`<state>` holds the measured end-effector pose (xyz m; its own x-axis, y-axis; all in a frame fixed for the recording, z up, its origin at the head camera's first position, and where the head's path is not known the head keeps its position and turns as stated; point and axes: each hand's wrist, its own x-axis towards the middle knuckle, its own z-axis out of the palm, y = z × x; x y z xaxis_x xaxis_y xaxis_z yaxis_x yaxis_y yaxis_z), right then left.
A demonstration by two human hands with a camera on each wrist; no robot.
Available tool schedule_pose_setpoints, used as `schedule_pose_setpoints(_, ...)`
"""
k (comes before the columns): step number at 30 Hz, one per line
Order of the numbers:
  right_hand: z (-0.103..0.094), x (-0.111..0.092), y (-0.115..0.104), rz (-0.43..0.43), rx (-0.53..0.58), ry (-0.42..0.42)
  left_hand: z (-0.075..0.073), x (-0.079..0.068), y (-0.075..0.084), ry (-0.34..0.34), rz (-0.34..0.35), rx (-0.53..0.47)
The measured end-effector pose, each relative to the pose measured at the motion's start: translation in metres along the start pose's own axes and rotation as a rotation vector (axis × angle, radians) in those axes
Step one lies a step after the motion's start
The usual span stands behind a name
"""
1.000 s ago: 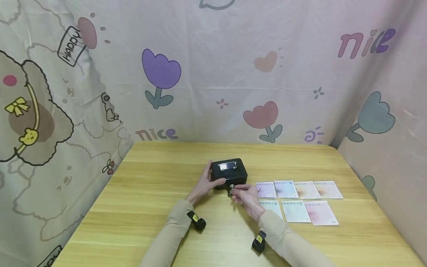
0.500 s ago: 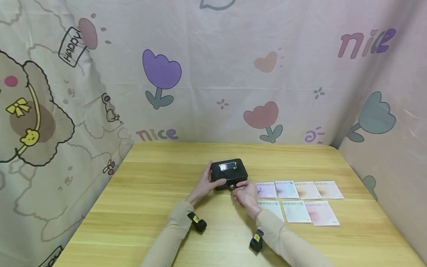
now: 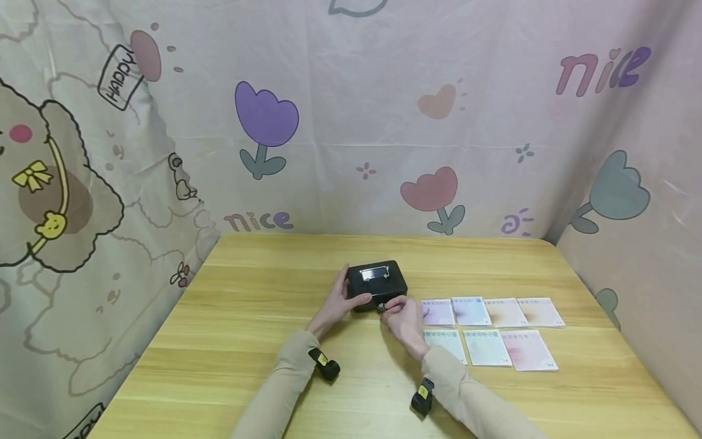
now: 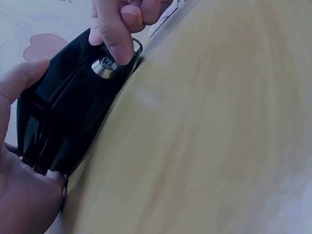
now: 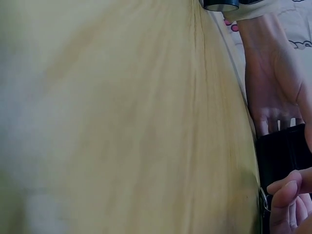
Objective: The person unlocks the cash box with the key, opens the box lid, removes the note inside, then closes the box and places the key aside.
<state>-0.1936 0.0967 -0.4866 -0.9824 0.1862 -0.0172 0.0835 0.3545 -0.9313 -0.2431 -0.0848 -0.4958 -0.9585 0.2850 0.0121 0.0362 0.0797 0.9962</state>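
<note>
A black metal cash box (image 3: pixel 396 285) with a silver plate and handle on its lid sits on the table, turned slightly. My left hand (image 3: pixel 333 309) grips its left end, thumb along the front top edge and fingers around the side. On the front face is a round silver lock (image 4: pixel 104 68). Right at that lock, my right hand (image 3: pixel 404 320) pinches a key between thumb and curled index finger. The fingers hide most of the key, while its wire key ring (image 4: pixel 141 46) shows beside them.
Right of the box, several banknotes lie flat in two rows, among them a purple note (image 3: pixel 437 313), a green note (image 3: pixel 486 349) and a pink note (image 3: pixel 529 351). Behind the wooden table (image 3: pixel 263 274) hangs a printed curtain (image 3: pixel 340 110). Each wrist wears a small camera.
My right hand has moved in against the lock and turned slightly, so the dangling keys seen earlier are now mostly hidden. The left hand and the cash box have stayed put.
</note>
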Motion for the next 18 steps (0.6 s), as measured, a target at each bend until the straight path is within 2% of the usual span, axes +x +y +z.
schedule_pose_setpoints(10, -0.002, -0.003, 0.002, 0.000, 0.020, 0.006, 0.001, 0.001, -0.001, -0.010, -0.001, 0.015)
schedule_pose_setpoints(18, -0.012, -0.008, 0.001, 0.040, 0.109, -0.039, 0.002, 0.002, 0.000, -0.006, -0.011, 0.024)
